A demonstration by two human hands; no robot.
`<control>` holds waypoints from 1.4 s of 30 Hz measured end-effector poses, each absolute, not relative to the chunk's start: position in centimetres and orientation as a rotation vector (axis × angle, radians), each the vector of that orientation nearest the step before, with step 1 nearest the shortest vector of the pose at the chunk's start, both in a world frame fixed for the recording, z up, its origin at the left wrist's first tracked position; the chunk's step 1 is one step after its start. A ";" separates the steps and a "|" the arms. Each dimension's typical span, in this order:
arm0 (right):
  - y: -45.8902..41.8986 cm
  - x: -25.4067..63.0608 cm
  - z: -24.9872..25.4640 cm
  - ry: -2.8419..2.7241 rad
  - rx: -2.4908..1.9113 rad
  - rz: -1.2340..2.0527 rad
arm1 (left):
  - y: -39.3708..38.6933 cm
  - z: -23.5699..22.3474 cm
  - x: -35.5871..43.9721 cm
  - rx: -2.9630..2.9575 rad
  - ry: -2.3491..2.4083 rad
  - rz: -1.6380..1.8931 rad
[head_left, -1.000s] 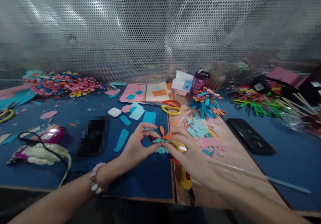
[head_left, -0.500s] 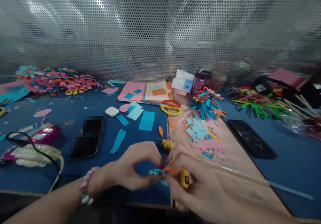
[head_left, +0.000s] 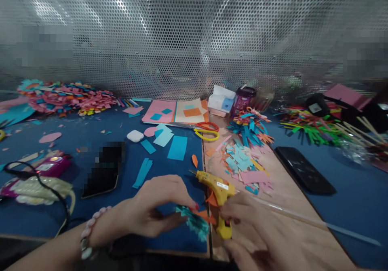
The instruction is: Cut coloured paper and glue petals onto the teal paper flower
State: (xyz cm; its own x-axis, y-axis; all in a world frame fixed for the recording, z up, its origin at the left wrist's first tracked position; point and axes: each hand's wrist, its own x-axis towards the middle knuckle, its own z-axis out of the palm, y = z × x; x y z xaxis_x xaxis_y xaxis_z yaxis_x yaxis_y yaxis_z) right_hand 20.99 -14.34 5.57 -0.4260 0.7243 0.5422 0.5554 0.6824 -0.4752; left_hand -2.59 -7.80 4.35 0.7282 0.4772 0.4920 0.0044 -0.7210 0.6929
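My left hand (head_left: 160,206) pinches a paper flower (head_left: 197,226) with fringed teal paper and orange petals, between thumb and fingers. Beside it, a yellow hot glue gun (head_left: 216,186) lies across the seam of the table, nozzle toward the left. My right hand (head_left: 257,226), slightly blurred, is at the gun's handle with thumb and fingers apart; whether it touches the handle I cannot tell. An orange paper piece (head_left: 212,198) shows by the gun. Farther up lies a single orange paper petal (head_left: 194,161).
Red-and-yellow-handled scissors (head_left: 206,130) lie behind blue paper pieces (head_left: 177,148). Paper scraps (head_left: 239,161), a clear glue stick (head_left: 303,212) and a black phone (head_left: 304,170) are on the right. Another phone (head_left: 104,170) and a magenta device (head_left: 54,165) with a cable lie left. Perforated metal (head_left: 194,32) stands behind.
My right hand has let go of the paper flower and moved right and down to the glue gun's handle. The flower, now more visible, stays in my left hand.
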 end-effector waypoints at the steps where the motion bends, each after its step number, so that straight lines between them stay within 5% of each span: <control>1: -14.5 21.3 5.1 -2.197 -1.014 0.231 | -7.9 4.5 -2.7 2.246 0.377 0.880; 6: -14.4 22.3 1.1 -2.231 -1.602 -0.309 | -9.2 5.4 -3.0 2.295 0.325 0.845; 10: -14.0 21.9 -0.6 -2.204 -1.861 -0.142 | -10.3 5.5 -3.1 2.347 0.279 0.821; 17: -13.7 19.7 -0.2 -2.174 -1.918 0.063 | -8.3 3.1 -3.9 2.113 1.133 0.654; 22: -14.7 20.1 -0.9 -1.788 -2.064 0.117 | -6.4 1.3 -4.4 2.128 1.267 0.598; 34: -15.3 21.2 -2.2 -0.718 -1.175 1.101 | -5.8 0.6 -1.7 1.958 1.379 0.619; 42: -15.2 20.6 -2.8 -0.724 -1.144 1.203 | -3.6 3.3 -2.1 2.446 1.675 0.231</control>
